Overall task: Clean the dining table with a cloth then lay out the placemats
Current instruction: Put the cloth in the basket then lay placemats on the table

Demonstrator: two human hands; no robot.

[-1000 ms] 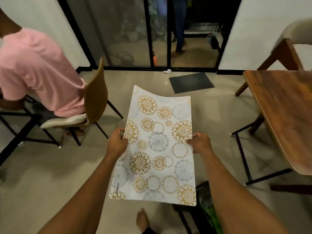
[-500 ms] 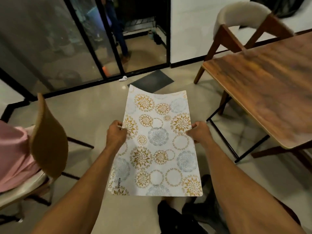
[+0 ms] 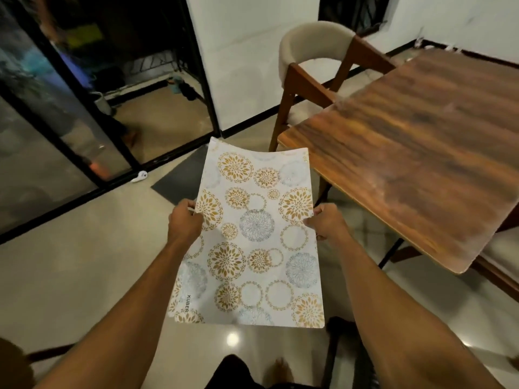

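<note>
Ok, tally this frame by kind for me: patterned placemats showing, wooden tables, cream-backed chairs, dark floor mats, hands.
Patterned placemat: 1 showing; any beneath it are hidden
Wooden table: 1
Cream-backed chair: 1
Dark floor mat: 1
Hands: 2, left hand and right hand, each gripping a side of the placemat
Total: 6

Your forearms [image 3: 134, 304] run bare from the bottom corners of the frame up to your left hand [image 3: 184, 223] and right hand [image 3: 327, 224]. Dark clothing [image 3: 233, 372] shows at bottom centre, a bare foot [image 3: 280, 372] just beside it.
</note>
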